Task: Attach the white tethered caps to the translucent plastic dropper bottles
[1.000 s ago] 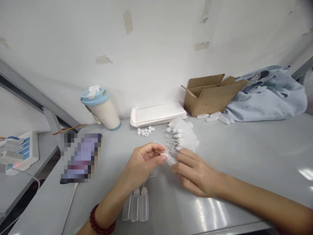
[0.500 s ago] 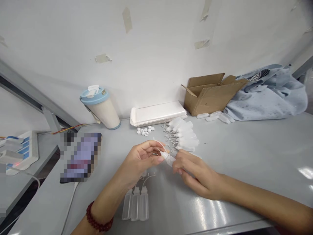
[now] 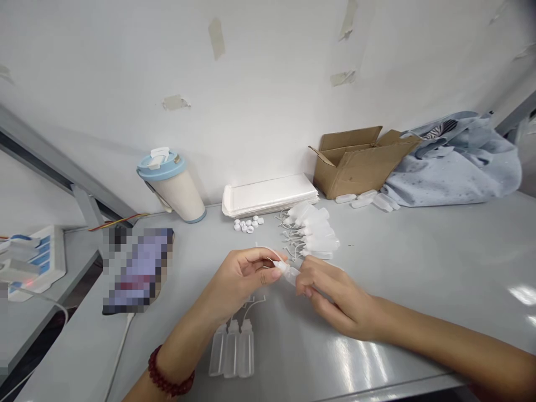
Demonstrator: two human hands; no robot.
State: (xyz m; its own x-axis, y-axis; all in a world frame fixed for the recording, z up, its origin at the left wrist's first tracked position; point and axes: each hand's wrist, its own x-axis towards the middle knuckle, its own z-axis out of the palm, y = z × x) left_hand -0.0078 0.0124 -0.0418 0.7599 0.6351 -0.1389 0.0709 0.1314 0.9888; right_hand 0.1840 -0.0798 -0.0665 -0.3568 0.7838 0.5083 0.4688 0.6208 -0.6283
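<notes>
Between my hands is a small translucent dropper bottle (image 3: 290, 273), tilted with its thin needle tip toward the upper left. My left hand (image 3: 247, 273) pinches the white neck between thumb and fingers. A pale flexible strap curves from the neck over those fingers. My right hand (image 3: 324, 290) is closed around the lower part of the bottle and hides its base. Three similar bottles (image 3: 231, 350) lie side by side below my left hand, their straps pointing up. Beyond my hands lies a pile of bottles with straps (image 3: 316, 229). Several small white caps (image 3: 248, 224) sit left of that pile.
Along the wall stand a cream tumbler (image 3: 178, 187), a stack of white flat packs (image 3: 272, 194), an open cardboard box (image 3: 355, 170) and a light-blue cloth bag (image 3: 456, 167). Loose bottles (image 3: 368, 199) lie before the box. A phone (image 3: 140, 268) and a power strip (image 3: 42, 259) are at left.
The fingers of my left hand have closed in a little around the bottle's neck, and the strap sits slightly lower. My right hand keeps its hold; the view has shifted slightly.
</notes>
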